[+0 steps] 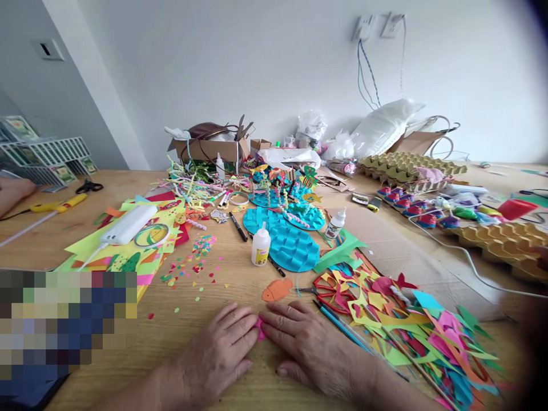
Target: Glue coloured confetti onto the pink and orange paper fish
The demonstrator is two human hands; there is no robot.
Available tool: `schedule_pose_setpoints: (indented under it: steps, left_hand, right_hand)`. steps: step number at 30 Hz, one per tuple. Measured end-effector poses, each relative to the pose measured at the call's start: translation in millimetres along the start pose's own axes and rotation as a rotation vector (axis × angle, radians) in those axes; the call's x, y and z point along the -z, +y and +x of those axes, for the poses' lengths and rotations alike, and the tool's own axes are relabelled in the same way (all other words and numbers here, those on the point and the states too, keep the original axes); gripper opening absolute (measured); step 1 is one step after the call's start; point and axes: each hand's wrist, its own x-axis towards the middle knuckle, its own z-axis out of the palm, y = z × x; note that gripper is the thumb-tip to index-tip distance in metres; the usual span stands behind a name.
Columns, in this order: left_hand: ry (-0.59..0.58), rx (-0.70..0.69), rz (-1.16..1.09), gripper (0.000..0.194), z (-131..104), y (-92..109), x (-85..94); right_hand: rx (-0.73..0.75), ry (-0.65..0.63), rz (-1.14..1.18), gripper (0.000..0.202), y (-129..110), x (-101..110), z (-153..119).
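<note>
Worn on the head, looking forward and down across the worktop (244,279) to the pale wall (257,68) beyond. Set close above the left fingers (237,326) and right fingers (282,322), low in this single, wide view.

We count in front two bare hands, one left hand (222,345) and one right hand (308,342). We find one small bright-pink paper piece (260,331) and one flat orange paper fish (277,290). Of white plastic bottles with pointed nozzles (261,248) there are three. We count also one black pair of scissors (89,186), one red-handled pair of scissors (315,288), one yellow glue gun (66,204) and two white wall sockets (391,26). The cut, many-coloured paper scraps (377,301) are too many for us to count.
</note>
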Motion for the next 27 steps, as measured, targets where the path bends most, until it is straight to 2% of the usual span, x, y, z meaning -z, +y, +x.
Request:
schedule_pose_setpoints:
  steps: [4,9,12,17,20,22,24,27]
  left_hand:
    - [0.047,0.001,-0.014,0.034,1,-2,-2.2]
    - [0.066,0.001,-0.05,0.027,3,-3,0.8]
    - [0.085,-0.006,-0.061,0.026,3,-2,3.0]
    - [0.142,0.015,-0.169,0.031,-1,-5,2.3]
    - [0.236,0.039,-0.238,0.038,-4,-10,-1.5]
    - [0.273,-0.002,-0.228,0.042,-4,-11,-4.4]
    - [0.26,-0.059,-0.189,0.045,-3,-9,-7.0]
    - [0.222,-0.127,-0.1,0.039,-2,-4,-10.0]
  right_hand:
    - [0.004,0.017,0.023,0.047,3,2,1]
    - [-0.079,0.183,-0.009,0.026,3,0,-2]
    - [-0.086,0.249,-0.02,0.023,-2,0,-3]
    - [-0.054,0.281,0.057,0.026,-25,-4,-5]
    - [-0.015,0.322,0.068,0.023,-34,-14,-7]
    - [-0.017,0.338,0.038,0.023,-35,-18,-12]
    - [-0.095,0.365,0.031,0.024,-32,-19,-20]
    - [-0.319,0.403,0.029,0.026,-24,-14,-39]
